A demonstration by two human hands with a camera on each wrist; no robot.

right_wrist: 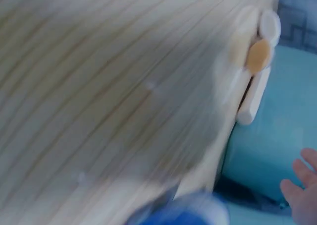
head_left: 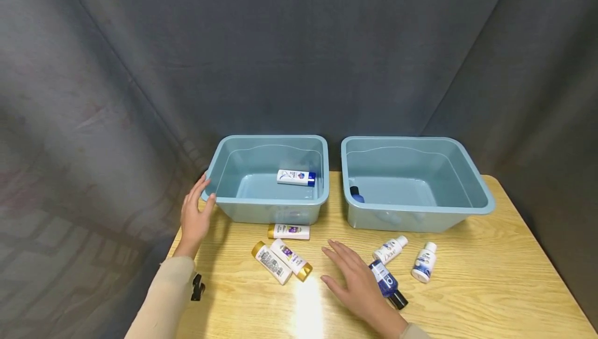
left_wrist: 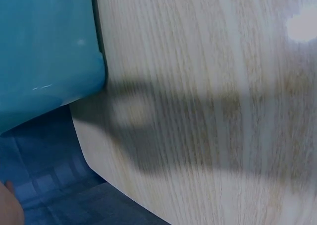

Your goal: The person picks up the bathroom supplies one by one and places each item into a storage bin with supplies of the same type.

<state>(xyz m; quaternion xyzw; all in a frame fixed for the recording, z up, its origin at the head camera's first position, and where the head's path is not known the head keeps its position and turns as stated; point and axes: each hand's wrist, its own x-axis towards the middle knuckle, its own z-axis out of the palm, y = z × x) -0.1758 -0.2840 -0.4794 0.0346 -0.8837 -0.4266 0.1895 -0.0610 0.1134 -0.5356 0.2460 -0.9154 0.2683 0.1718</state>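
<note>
My left hand (head_left: 193, 217) is by the front left corner of the left blue bin (head_left: 267, 202), fingertips right at its rim and thumb apart. It holds nothing. Over the table my right hand (head_left: 357, 284) hovers with loosely straight fingers, also holding nothing. Just right of it lies a dark blue bottle with a black cap (head_left: 384, 278), partly overlapped by the hand. A white Dove bottle (head_left: 389, 251) lies behind that one. Left of the right hand are two white bottles with gold caps, one label up (head_left: 290, 256) and one barcode up (head_left: 272, 262).
A third gold-capped bottle (head_left: 291, 232) lies against the left bin's front. Inside that bin is a white bottle with a blue cap (head_left: 295, 177). The right blue bin (head_left: 416, 208) holds a black-capped blue bottle (head_left: 356, 194). Another white bottle (head_left: 424, 262) lies farther right.
</note>
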